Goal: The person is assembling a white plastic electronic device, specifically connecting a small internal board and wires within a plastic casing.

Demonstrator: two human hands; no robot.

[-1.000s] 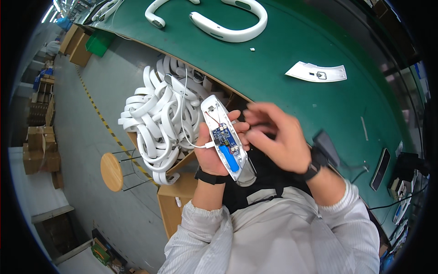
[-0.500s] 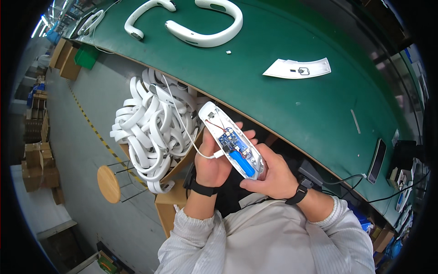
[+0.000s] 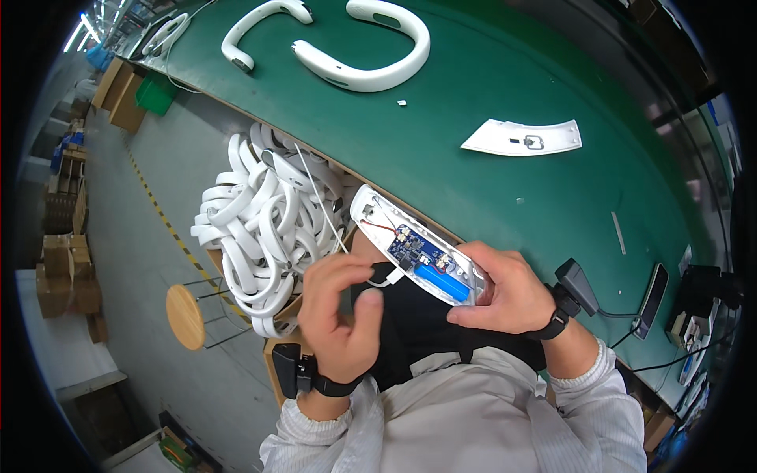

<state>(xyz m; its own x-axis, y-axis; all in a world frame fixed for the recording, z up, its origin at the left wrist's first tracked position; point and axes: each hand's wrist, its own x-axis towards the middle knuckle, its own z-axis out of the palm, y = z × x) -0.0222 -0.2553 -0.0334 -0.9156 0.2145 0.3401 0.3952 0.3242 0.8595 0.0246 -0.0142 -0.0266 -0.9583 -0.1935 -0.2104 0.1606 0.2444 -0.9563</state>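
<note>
Casing [image 3: 382, 206], white and uncovered, now rests in the right hand [image 3: 509, 292] alone, over the lap just beyond the edge of the green desk [image 3: 410, 150]; half a second ago the left hand [image 3: 339, 315] cradled it from below as well, but has since come away toward the cable side; the casing has shifted a little rightward and lies at a flatter slant; this leaves its open face exposed and the left hand free near the white plug [image 3: 394, 276], which remains at the casing's side.

The right grip pinches the casing's lower end between thumb and fingers; the left grip is spread, thumb and fingers curved apart, and whether a fingertip brushes the cable [image 3: 322, 206] cannot be told.

Inside the casing sit a blue circuit board [image 3: 410, 246], thin wires and a blue cylinder [image 3: 441, 281]; left of the desk edge, a cardboard box [image 3: 293, 308] is heaped above its rim with white curved bands [image 3: 260, 213]; farther off stands a green bin [image 3: 155, 93], its contents too small to make out.
</note>
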